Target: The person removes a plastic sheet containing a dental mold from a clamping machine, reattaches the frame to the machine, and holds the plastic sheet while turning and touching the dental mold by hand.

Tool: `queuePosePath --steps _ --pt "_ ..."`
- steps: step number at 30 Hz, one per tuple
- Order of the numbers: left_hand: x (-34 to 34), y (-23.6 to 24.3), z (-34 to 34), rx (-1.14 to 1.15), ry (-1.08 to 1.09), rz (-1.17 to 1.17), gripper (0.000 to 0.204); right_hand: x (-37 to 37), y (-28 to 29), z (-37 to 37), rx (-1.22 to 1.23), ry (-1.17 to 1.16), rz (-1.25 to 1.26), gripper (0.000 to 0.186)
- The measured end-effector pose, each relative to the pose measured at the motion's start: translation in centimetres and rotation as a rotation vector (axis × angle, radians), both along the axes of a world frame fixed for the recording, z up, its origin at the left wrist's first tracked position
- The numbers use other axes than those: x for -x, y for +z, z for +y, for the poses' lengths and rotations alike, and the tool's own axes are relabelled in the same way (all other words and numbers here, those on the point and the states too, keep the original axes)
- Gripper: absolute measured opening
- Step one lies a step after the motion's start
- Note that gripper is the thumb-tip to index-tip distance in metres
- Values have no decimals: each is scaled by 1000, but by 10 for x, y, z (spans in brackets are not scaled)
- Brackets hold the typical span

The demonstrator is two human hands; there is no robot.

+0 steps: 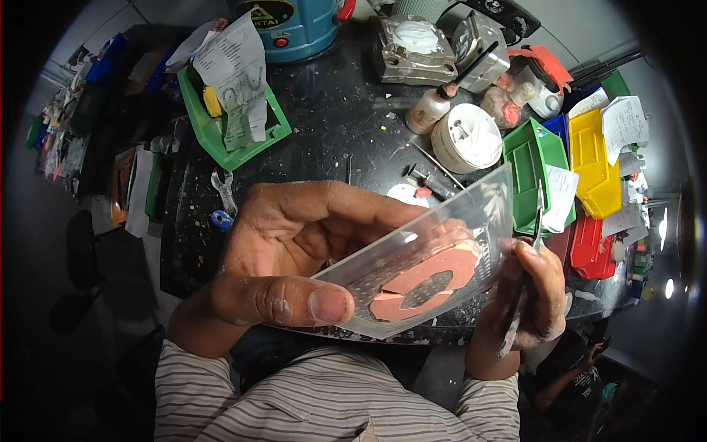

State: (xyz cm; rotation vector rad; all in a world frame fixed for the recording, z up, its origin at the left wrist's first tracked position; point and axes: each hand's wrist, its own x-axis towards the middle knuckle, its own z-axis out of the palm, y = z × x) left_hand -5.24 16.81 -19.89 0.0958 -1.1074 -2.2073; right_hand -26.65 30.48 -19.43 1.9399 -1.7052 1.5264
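My left hand (276,254) is closed on a clear plastic sheet (492,202), its thumb on the near edge and its fingers behind. A flat pink piece (453,272), angular in outline with an oblong opening in the middle, shows against the sheet; a split runs through its left side. Rows of small dots mark the sheet around it. My right hand (543,291), at the sheet's right edge, has its fingers wrapped round a slim metal hand tool (540,206). The tool's narrow end points up and its flat, dull end comes out below the palm. Whether those fingers also pinch the sheet is hidden.
Beyond my hands on the black bench (324,110) stand a white tub (482,158), a dropper bottle (429,110), metal flasks (416,48) and a blue machine (309,37). Green bins (195,121), yellow (593,166) and red trays (589,247) line the sides. A person (571,376) is at lower right.
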Motion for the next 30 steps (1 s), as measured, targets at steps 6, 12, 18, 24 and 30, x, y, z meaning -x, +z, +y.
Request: queuePosePath --steps 6,12,18,24,30 --pt "0 -6 -9 -28 -91 46 65 -2 3 9 -33 -6 -55 21" --pt "-1 -14 -9 -119 -133 109 65 -3 9 13 -58 79 -98 22" --pt "-5 -24 -10 -114 -157 182 68 -5 14 19 -78 121 -150 31" --pt "-4 -26 -12 -106 -197 218 70 -9 14 18 -58 106 -158 40" --pt "-5 -25 -15 -91 -201 240 70 -9 16 13 -85 109 -116 40"
